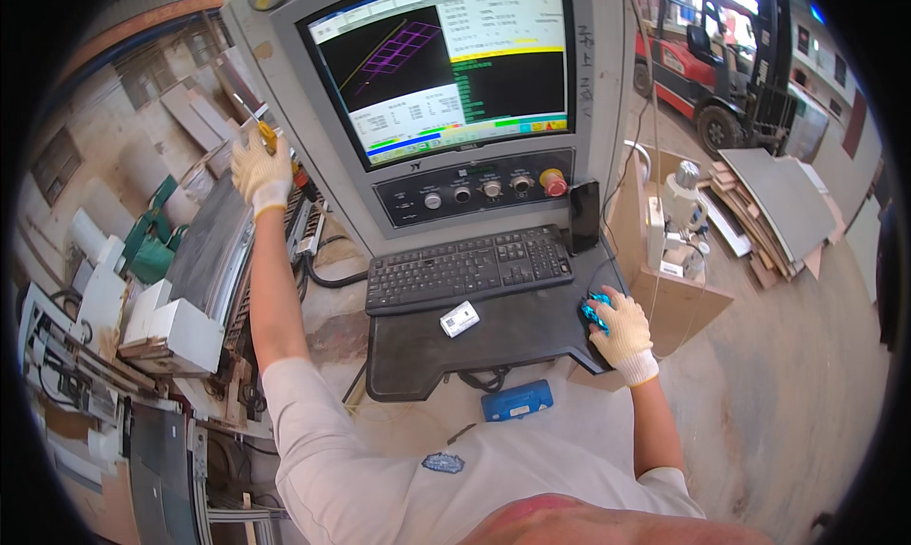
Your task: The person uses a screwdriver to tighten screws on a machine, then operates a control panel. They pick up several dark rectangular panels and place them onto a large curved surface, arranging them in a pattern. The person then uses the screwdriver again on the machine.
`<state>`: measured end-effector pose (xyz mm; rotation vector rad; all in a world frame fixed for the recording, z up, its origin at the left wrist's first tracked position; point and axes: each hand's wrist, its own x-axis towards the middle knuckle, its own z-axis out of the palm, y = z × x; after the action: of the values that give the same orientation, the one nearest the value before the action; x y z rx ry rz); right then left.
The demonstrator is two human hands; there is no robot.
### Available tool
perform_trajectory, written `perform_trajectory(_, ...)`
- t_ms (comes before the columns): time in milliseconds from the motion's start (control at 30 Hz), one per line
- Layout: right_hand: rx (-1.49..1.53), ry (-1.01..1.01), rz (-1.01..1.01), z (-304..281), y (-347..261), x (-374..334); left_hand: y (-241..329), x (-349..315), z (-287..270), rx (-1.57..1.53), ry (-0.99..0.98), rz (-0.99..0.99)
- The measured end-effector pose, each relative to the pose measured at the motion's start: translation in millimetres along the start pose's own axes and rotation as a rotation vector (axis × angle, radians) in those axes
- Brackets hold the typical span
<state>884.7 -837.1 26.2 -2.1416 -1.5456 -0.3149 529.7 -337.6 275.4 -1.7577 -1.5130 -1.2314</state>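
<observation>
My right hand (622, 334), in a cream knitted glove, rests curved over a computer mouse (598, 314) with a shiny blue pattern, at the right end of the black keyboard shelf (418, 355). My left hand (262, 173), gloved alike, is stretched out beside the left edge of the grey control cabinet. Its fingers bend around a yellow piece (269, 135), mostly covered, whose kind I cannot make out. A black keyboard (465, 268) lies below the lit monitor (446, 71), which displays a purple grid drawing. A small white box (459, 319) sits in front of the keyboard.
Below the screen are knobs and a red emergency stop button (552, 182); a black phone (584, 218) leans nearby. A blue case (517, 401) is under the shelf. Machinery (204, 251) stands left. Stacked boards (778, 203) and a red forklift (697, 61) are at right.
</observation>
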Motion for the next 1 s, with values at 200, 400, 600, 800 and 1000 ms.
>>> perform_trajectory(200,0.025,-0.016,-0.037,-3,-1,0,-14,-193,-93,-0.561,-0.105,0.167)
perform_trajectory(400,0.040,-0.021,-0.051,-3,-1,-1,11,-375,-145,-0.592,-0.212,0.177)
perform_trajectory(600,0.053,-0.019,-0.082,-2,-1,0,24,-412,-146,-0.540,-0.210,0.164)
perform_trajectory(800,0.059,-0.020,-0.080,-2,0,0,25,-413,-146,-0.555,-0.238,0.153)
perform_trajectory(1000,0.047,-0.019,-0.077,-3,-2,0,27,-413,-145,-0.541,-0.216,0.185)
